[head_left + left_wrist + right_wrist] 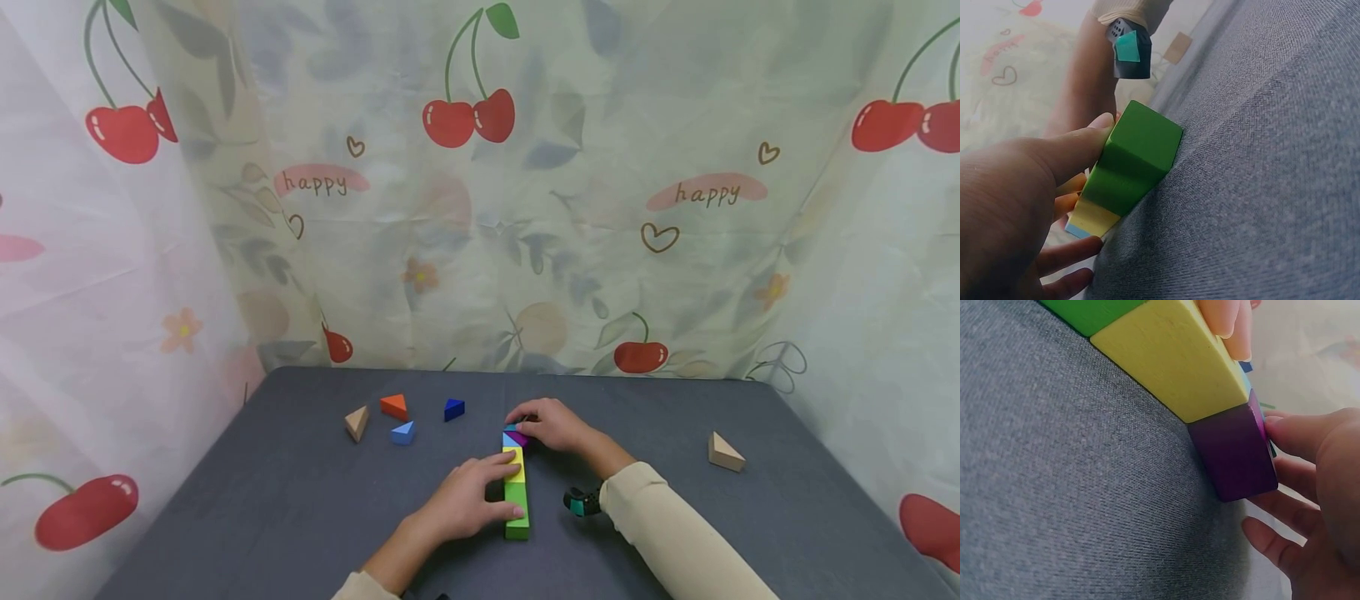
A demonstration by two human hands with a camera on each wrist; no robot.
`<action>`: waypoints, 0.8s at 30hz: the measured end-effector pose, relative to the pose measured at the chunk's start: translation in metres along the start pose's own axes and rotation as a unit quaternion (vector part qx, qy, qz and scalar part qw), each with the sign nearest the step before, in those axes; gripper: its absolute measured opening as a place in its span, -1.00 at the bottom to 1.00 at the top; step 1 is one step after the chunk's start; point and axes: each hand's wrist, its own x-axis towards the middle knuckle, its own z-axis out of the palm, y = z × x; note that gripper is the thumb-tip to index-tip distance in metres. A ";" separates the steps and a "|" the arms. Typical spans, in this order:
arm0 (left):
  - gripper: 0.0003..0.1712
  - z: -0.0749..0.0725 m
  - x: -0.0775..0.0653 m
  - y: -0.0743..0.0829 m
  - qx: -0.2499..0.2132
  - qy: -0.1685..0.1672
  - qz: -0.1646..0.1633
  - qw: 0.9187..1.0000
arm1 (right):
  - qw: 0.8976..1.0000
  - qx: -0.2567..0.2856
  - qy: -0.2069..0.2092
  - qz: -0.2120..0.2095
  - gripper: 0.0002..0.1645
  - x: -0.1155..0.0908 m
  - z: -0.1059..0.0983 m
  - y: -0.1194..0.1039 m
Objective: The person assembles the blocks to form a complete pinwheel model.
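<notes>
A straight row of coloured blocks runs away from me on the table. Nearest is a green block [517, 504], then a yellow block [516, 477], a light blue triangular block [509, 440] and a purple block [1238, 453]. At the far end sits a small teal block [511, 427], mostly covered by fingers. My left hand [467, 497] rests along the row from the left, its thumb on the green block and fingertips on the yellow one. With its thumb and fingers around the teal block, my right hand [557, 426] pinches it beside the purple block.
Left of the row lie a wooden triangular block [357, 423], an orange block [394, 407], a blue block [402, 433] and a dark blue block [453, 409]. Another wooden triangular block [725, 452] lies far right. A printed curtain [480, 208] surrounds the grey table [637, 417].
</notes>
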 end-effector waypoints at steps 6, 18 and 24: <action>-0.29 -0.001 0.000 0.000 -0.003 -0.001 -0.001 1.000 | 1.000 0.008 -0.001 0.012 -0.76 0.000 0.000 -0.002; -0.29 0.000 0.000 -0.001 -0.002 0.004 -0.002 1.000 | 0.997 0.038 0.058 0.034 -0.72 -0.006 -0.003 -0.001; -0.28 0.001 0.000 0.000 0.003 0.006 -0.004 1.000 | 0.990 0.038 0.135 0.012 -0.75 -0.017 -0.011 0.002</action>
